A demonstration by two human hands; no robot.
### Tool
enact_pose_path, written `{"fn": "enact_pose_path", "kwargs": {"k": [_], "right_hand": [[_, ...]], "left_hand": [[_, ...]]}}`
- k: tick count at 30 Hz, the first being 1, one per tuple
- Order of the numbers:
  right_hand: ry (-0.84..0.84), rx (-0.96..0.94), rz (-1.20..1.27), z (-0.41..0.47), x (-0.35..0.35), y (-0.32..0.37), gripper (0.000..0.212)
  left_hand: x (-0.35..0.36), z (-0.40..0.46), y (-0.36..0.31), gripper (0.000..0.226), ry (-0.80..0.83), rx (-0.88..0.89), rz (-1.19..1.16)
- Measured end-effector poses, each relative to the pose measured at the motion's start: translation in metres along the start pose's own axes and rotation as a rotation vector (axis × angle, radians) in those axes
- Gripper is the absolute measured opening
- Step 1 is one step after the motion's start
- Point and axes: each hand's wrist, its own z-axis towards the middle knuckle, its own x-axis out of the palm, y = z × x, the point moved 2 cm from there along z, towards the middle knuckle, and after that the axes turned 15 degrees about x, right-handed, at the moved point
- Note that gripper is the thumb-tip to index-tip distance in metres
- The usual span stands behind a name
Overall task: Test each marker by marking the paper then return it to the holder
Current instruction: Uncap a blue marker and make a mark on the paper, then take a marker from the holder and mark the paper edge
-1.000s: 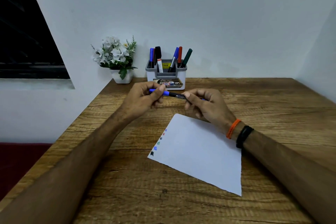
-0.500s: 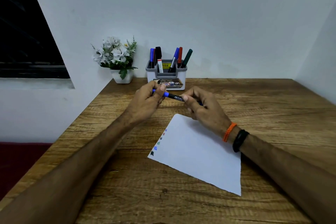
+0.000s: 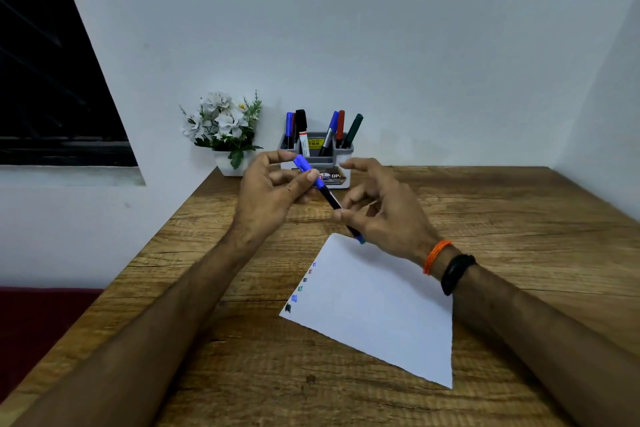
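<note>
A blue-capped marker [image 3: 329, 198] with a black barrel slants between my hands above the table. My left hand [image 3: 273, 194] grips the blue cap end [image 3: 302, 163], and my right hand [image 3: 384, 215] pinches the barrel lower down. The cap is on. The marker's lower tip hangs just over the far corner of the white paper [image 3: 374, 308]. Several small colour marks [image 3: 300, 288] run along the paper's left edge. The grey holder [image 3: 317, 163] stands behind my hands by the wall, with several markers upright in it.
A white pot of artificial flowers [image 3: 225, 135] sits left of the holder at the table's back corner. The wooden table [image 3: 519, 218] meets white walls at the back and right. Its left edge drops off beside a dark window.
The marker has tilted from nearly level to a steep slant, cap end up and left. My right hand has slid down the barrel and its fingers have spread.
</note>
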Motion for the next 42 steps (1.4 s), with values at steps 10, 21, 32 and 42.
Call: {"fn": "enact_pose_path", "kwargs": {"k": [10, 21, 32, 42], "right_hand": [[-0.007, -0.159, -0.151, -0.002, -0.001, 0.017, 0.096], [-0.068, -0.129, -0.086, 0.0, -0.006, 0.017, 0.083], [-0.219, -0.058, -0.059, 0.071, -0.029, 0.016, 0.082], [-0.421, -0.092, -0.149, 0.142, -0.037, 0.018, 0.085]], "left_hand": [[0.015, -0.007, -0.018, 0.071, 0.033, -0.003, 0.011], [0.002, -0.01, 0.007, 0.047, 0.206, -0.017, 0.43], [-0.009, -0.008, 0.062, 0.07, 0.655, -0.055, 1.069], [-0.01, -0.007, 0.068, 0.07, 0.644, -0.052, 1.079]]}}
